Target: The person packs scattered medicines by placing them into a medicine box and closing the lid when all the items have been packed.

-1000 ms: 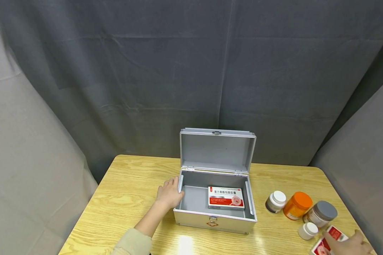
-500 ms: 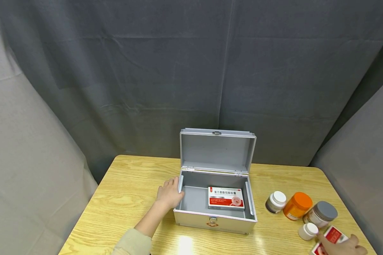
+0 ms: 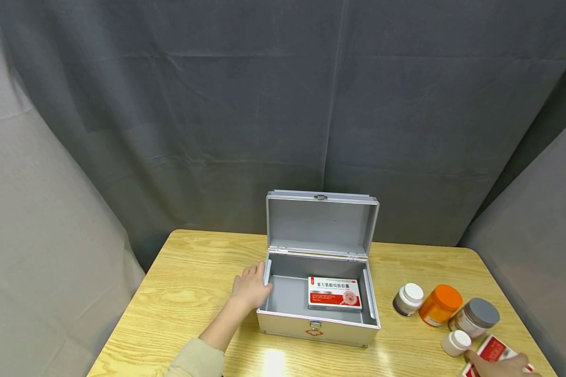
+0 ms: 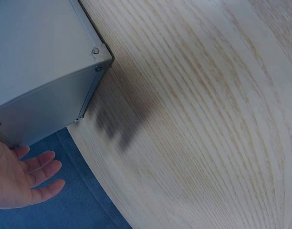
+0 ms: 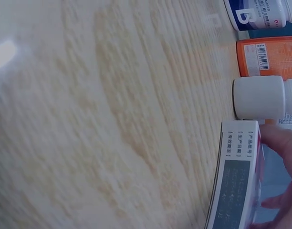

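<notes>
An aluminium first-aid case (image 3: 318, 335) stands on the table with its lid raised. Inside it lies a white and red medicine box (image 3: 334, 292). My left hand (image 3: 251, 288) rests at the case's left wall, thumb over the rim; in the left wrist view its fingers (image 4: 43, 172) extend loosely outside the wall. At the lower right, my right hand (image 3: 504, 365) grips a second red and white medicine box (image 3: 492, 349), thumb along one side; the far fingers are partly hidden. In the right wrist view this box's printed end (image 5: 236, 167) faces the camera.
Close by stand a small white bottle (image 3: 456, 342), a grey-lidded jar (image 3: 476, 317), an orange jar (image 3: 441, 305) and a white-capped bottle (image 3: 407, 299). The small bottle is right beside the gripped box. Grey curtains (image 3: 311, 104) surround the wooden table (image 3: 193, 283).
My right hand has shifted left and down over the second medicine box, its thumb moving along the side. That box has turned slightly. The left hand and the case look nearly unchanged.
</notes>
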`<state>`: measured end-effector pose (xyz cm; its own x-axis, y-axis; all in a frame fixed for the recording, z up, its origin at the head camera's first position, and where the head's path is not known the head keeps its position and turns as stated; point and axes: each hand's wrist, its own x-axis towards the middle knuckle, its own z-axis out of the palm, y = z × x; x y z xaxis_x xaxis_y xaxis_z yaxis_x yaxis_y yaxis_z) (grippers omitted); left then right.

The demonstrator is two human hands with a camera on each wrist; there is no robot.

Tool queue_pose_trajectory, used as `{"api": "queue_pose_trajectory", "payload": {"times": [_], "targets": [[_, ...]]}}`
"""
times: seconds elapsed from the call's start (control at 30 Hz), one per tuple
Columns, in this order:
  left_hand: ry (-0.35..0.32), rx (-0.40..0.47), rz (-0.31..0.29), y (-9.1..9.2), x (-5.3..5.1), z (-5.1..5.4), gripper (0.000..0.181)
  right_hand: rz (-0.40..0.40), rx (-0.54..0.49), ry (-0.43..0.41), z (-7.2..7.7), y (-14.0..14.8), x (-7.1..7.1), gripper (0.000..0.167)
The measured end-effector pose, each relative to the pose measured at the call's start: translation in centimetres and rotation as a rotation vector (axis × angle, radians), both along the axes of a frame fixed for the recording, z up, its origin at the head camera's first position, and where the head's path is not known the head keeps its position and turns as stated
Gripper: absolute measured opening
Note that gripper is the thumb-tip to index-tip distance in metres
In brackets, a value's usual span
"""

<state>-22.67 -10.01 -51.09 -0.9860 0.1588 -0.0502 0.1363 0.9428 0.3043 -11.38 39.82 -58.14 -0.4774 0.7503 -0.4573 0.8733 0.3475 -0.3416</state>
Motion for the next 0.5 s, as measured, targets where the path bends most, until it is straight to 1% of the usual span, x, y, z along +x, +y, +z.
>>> {"api": "queue_pose_trajectory", "payload": {"times": [0.2,0.5], "targets": [[0.006,-0.002,-0.003,0.01,-0.06,-0.10,0.056,-0.005,-0.009,0.023,-0.12,-0.24,0.05,0.099],[0.012,0.008,-0.003,-0.03,0.02,-0.11,0.056,0.018,-0.014,0.033,0.03,-0.31,0.33,0.098]]}}
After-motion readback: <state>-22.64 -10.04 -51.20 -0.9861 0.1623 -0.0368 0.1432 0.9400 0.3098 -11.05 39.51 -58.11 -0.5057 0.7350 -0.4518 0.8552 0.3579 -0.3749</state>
